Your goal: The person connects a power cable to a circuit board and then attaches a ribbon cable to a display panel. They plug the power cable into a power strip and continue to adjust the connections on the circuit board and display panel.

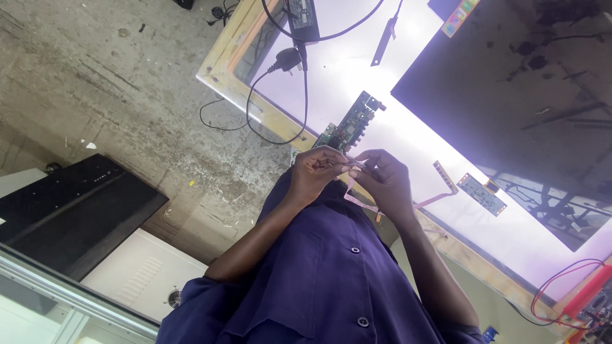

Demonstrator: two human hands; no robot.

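Head view: left hand (317, 169) and right hand (384, 180) together pinch a thin pink flat ribbon cable (357, 197) beside a green circuit board (352, 123).

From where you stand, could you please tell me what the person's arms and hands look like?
Both hands, left and right, are bare: no gloves, rings or watch visible. The forearms are uncovered; dark blue sleeves of a buttoned work shirt are pushed up near the elbows.

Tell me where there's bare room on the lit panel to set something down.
Free: the bright stretch between the black power adapter and the green circuit board, and the strip below the small board. Crowded around both hands.
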